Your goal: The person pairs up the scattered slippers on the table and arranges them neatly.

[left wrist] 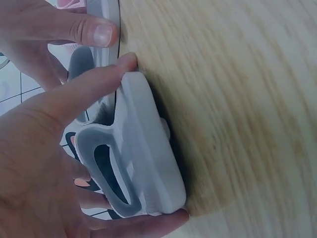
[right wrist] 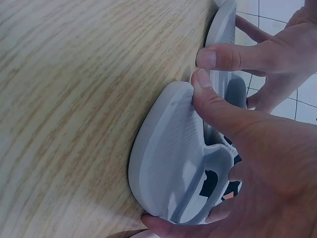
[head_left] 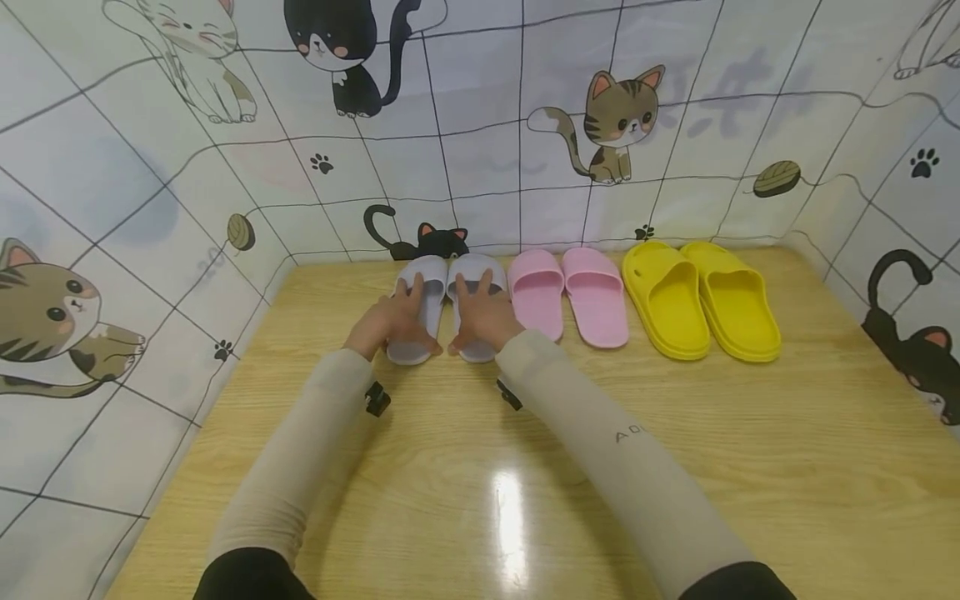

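Two light grey slippers stand side by side at the back of the wooden surface, toes toward the wall. My left hand (head_left: 397, 321) spans the left grey slipper (head_left: 432, 312), gripping it by its edges. In the left wrist view the thumb presses one side of this slipper (left wrist: 148, 148) and a finger lies along the other. My right hand (head_left: 486, 318) grips the right grey slipper (head_left: 477, 354) likewise; in the right wrist view thumb and fingers are on opposite edges of that slipper (right wrist: 166, 148). The thumbs are close together between the slippers. Both hands partly cover the straps.
Right of the grey pair stand pink slippers (head_left: 603, 321), then yellow slippers (head_left: 678, 321), in the same row. Behind them rises a white wall (head_left: 480, 158) with cat drawings; similar walls flank both sides. The wooden surface (head_left: 450, 500) extends toward me.
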The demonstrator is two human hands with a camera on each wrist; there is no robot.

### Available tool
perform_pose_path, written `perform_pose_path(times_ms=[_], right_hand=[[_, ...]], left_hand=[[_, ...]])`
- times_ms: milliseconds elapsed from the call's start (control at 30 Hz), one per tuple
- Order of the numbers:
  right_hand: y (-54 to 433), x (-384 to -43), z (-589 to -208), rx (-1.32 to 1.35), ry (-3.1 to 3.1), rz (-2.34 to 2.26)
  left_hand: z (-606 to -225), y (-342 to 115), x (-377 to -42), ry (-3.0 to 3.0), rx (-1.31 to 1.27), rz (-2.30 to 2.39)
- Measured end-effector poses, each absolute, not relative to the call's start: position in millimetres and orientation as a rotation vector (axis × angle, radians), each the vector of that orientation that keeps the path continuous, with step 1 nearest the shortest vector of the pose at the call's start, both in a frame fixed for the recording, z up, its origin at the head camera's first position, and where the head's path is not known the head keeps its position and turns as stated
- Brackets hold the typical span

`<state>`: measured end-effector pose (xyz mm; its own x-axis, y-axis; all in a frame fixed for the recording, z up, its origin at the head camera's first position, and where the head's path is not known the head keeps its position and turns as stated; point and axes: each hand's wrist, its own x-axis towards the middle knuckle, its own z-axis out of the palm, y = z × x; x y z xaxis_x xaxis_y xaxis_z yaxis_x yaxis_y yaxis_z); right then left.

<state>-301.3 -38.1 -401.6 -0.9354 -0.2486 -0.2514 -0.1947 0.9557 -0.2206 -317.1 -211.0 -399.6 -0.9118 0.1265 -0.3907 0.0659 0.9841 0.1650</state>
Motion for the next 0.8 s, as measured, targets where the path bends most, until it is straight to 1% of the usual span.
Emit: perform_pose_path(times_ms=[200, 500, 800], right_hand=[[-40.1, -302.9, -403.2, -0.325, 2.853, -0.267], [-40.8, -294.4, -405.5, -0.418, 2.957, -0.174], [-39.8, -287.0, -409.6, -0.424, 2.969, -0.316]], left_hand=[[-400.1, -210.6, -320.4, 2.73, 0.139, 0.193], [-404.7, -209.7, -318.6, 2.816, 0.184, 0.193], [-407.8, -205.8, -310.7, 2.87, 0.107, 0.254]])
